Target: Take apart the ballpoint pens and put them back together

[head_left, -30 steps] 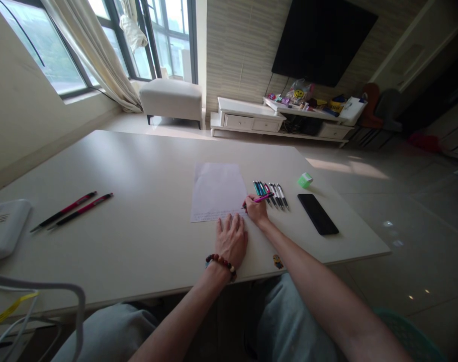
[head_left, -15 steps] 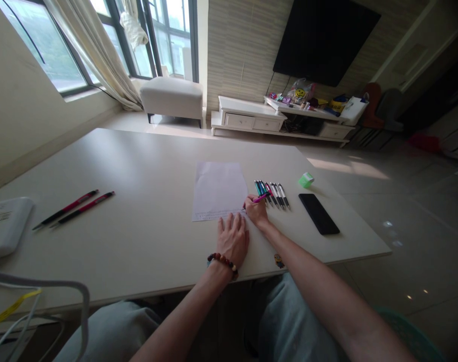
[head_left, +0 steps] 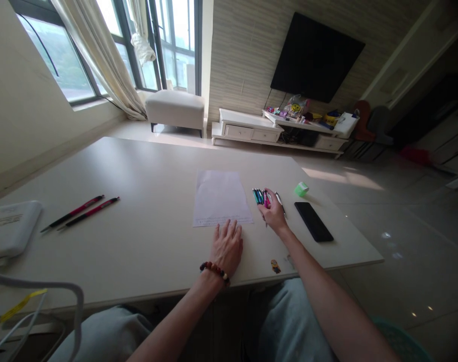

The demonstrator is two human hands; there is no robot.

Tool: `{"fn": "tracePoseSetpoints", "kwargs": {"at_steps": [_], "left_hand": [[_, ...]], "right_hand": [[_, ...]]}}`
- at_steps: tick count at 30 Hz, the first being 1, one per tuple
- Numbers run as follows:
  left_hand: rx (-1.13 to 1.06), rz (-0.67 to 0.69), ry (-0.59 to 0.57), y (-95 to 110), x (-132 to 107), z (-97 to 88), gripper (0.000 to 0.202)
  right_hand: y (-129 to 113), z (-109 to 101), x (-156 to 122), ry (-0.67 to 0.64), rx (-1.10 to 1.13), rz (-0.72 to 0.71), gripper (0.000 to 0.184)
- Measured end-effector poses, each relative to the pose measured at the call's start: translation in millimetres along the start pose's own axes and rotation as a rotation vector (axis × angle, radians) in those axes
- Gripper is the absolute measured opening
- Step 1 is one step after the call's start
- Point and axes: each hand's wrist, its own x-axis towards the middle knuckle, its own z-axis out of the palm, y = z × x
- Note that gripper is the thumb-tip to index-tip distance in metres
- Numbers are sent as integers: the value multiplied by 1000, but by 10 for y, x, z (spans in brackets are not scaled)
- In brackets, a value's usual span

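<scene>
My left hand (head_left: 226,246) lies flat on the white table (head_left: 146,221), fingers spread, its fingertips at the near edge of a sheet of paper (head_left: 220,196) with a line of writing along the bottom. A bead bracelet (head_left: 214,269) circles that wrist. My right hand (head_left: 275,215) rests to the right of the sheet over a row of pens (head_left: 259,195), fingers curled round a pink pen (head_left: 266,198) that lies among them.
A black phone (head_left: 313,221) and a green eraser-like block (head_left: 301,189) lie right of the pens. Two red-and-black pens (head_left: 81,212) sit at the left, a white device (head_left: 8,230) at the far left edge. A minion sticker (head_left: 276,266) marks the near edge.
My right hand left the paper's lower right corner and carried the pink pen right to the row of pens. The left hand stayed flat; the camera tilted slightly.
</scene>
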Motion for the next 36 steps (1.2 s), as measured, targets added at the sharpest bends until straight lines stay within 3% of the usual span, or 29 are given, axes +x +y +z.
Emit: {"fn": "tracePoseSetpoints", "kwargs": {"at_steps": [5, 10, 16, 22, 26, 30, 32, 36], "left_hand": [[32, -62, -52, -70, -74, -12, 41], [59, -59, -80, -91, -183, -79, 42], [69, -44, -84, -134, -255, -133, 41], [52, -50, -80, -134, -267, -169, 40], [25, -36, -26, -206, -260, -337, 39], [41, -127, 6, -644, -174, -737, 34], [101, -222, 10, -1025, -136, -986, 31], [221, -550, 127, -1891, -234, -1413, 29]], "right_hand": [[36, -62, 65, -21, -360, -95, 51], [45, -35, 198, 11, -653, -33, 60], [163, -160, 341, 99, -821, 20, 35], [296, -230, 401, 151, -907, 32, 34], [358, -248, 408, 130, -891, 36, 29], [413, -273, 407, 156, -851, -1, 27], [426, -272, 407, 186, -824, -42, 27], [389, -229, 408, 208, -756, -140, 28]]}}
